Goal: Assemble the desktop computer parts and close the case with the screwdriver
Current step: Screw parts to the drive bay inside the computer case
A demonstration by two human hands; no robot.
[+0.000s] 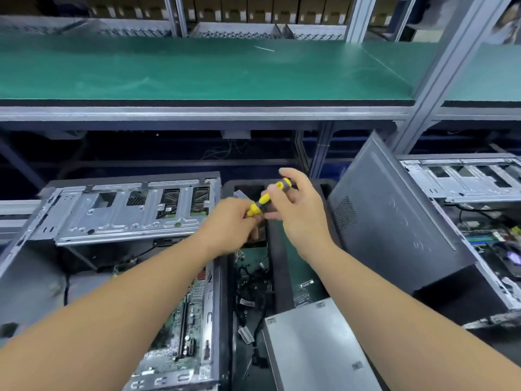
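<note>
A yellow and grey screwdriver [267,197] is held up between both hands above a black tray [277,261]. My left hand [229,225] grips its lower end, where the shaft is hidden. My right hand [298,206] pinches the upper part of the handle with thumb and fingers. An open desktop case [112,215] lies at the left, its motherboard [186,320] exposed below my left forearm. A dark grey side panel [394,221] leans tilted at the right. A grey power supply box [315,345] lies at the bottom centre.
Loose black cables [253,289] and small parts lie in the tray. A second open case [473,210] sits at the far right. A green-matted shelf [197,71] on a metal frame spans above and behind the work area.
</note>
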